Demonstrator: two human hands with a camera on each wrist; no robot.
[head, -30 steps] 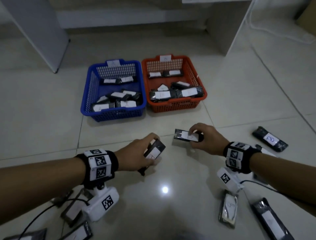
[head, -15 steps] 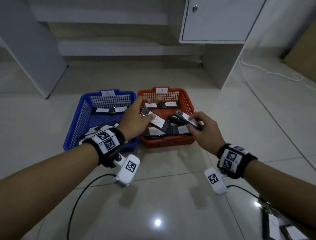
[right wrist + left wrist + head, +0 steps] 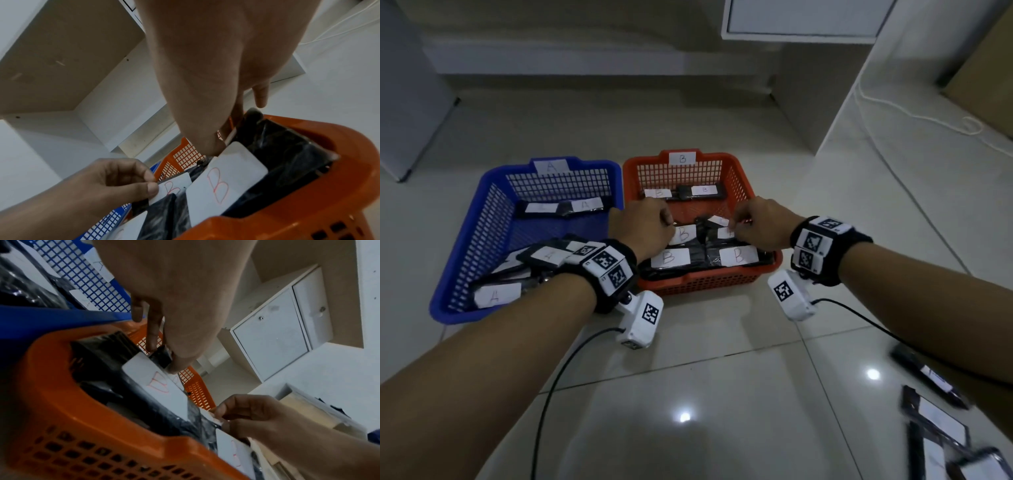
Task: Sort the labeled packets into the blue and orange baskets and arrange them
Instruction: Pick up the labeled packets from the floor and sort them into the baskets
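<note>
Each grip pinched a B-labeled packet inside the orange basket: the left hand one packet, the right hand another. The blue basket held A packets. Several unsorted packets lay on the floor, so sorting looked unfinished.

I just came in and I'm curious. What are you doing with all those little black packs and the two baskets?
A person is sorting labeled packets by letter. Both hands are over the orange basket, tagged B. The left hand pinches one B packet and the right hand pinches another B packet, setting them among the B packets already there. The blue basket, tagged A, holds A packets. A few more packets wait on the floor at the right.
</note>
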